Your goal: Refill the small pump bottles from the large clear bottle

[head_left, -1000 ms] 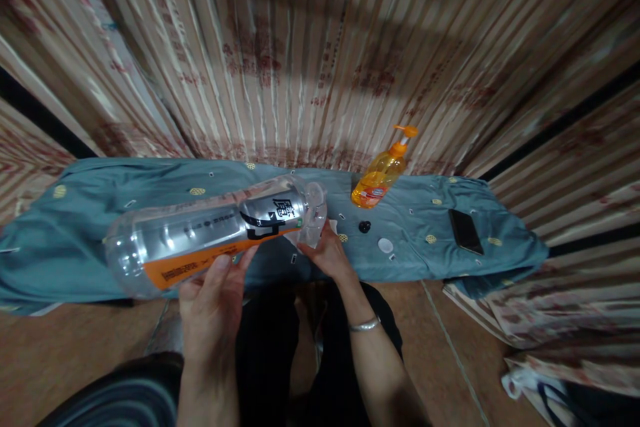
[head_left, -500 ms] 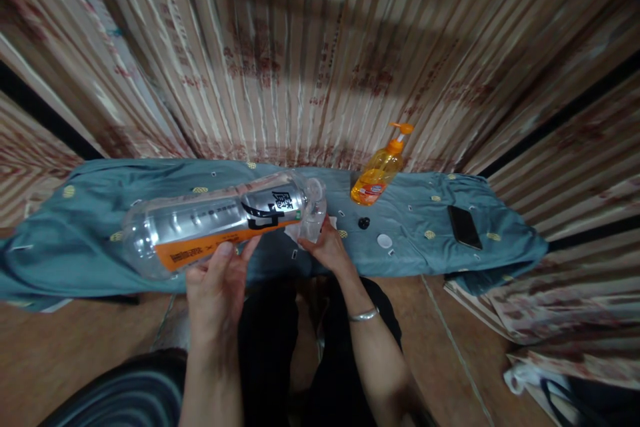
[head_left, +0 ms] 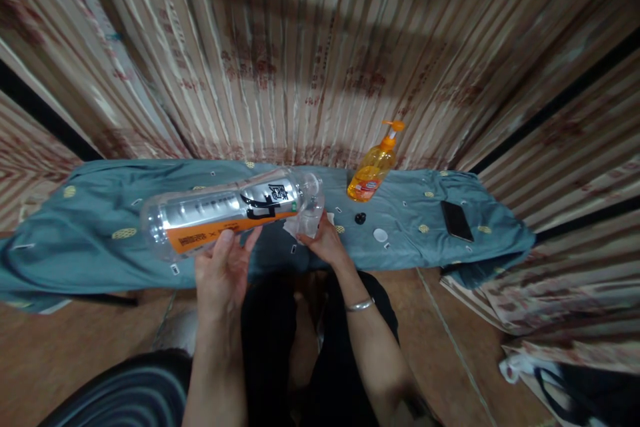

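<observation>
Left hand [head_left: 225, 270] under the clear plastic bottle [head_left: 225, 213], fingers curled up against its orange-and-silver label, grip closed on the bottle's middle. Right hand [head_left: 325, 245] at the bottle's neck end, fingers pinched there on a white scrap of cloth or tissue [head_left: 293, 228] pressed against the clear plastic; cannot tell whether that grip takes the bottle itself or only the scrap. Silver bracelet [head_left: 360, 305] on the right wrist. Bottle held lying on its side, nearly level, base toward the left, neck toward the right, lifted above the near edge of the teal cloth [head_left: 75, 240], around the middle of its length. No cap visible on the neck.

Further out on the cloth, right of the hands: small black cap [head_left: 359, 218] and small white round lid [head_left: 381, 235], near each other but apart. Behind them, close to the far edge, orange pump bottle [head_left: 373, 170] standing tilted in this view. Toward the right end, dark phone [head_left: 457, 221] lying flat, well apart from the pump bottle. Striped curtain [head_left: 300, 47] hanging behind the far edge. Brown floor [head_left: 75, 347] in front of the near edge, dark trouser legs between the arms.
</observation>
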Tool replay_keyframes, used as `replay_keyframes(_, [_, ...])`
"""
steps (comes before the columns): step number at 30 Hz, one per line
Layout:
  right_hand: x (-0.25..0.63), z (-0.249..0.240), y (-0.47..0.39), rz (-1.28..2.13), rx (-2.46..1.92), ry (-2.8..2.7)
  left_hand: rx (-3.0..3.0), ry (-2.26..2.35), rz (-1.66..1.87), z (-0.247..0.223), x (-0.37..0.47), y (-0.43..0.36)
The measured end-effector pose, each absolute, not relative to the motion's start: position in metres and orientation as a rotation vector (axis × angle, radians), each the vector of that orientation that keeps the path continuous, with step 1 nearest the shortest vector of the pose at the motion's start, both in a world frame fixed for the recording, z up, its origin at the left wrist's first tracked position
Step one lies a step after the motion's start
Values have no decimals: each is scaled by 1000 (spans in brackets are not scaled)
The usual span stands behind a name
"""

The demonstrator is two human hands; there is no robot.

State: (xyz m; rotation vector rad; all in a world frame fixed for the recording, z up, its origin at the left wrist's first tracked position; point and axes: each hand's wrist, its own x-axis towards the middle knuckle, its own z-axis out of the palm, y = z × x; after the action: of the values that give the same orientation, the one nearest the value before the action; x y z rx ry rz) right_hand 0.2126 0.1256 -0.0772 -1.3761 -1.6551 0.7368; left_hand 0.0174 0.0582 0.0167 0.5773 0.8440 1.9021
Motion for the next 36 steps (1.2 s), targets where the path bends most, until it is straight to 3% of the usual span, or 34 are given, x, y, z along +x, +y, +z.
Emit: replay_keyframes(36, [205,-67,119,774,-1469,-1594,294,909,1870,21,6,50])
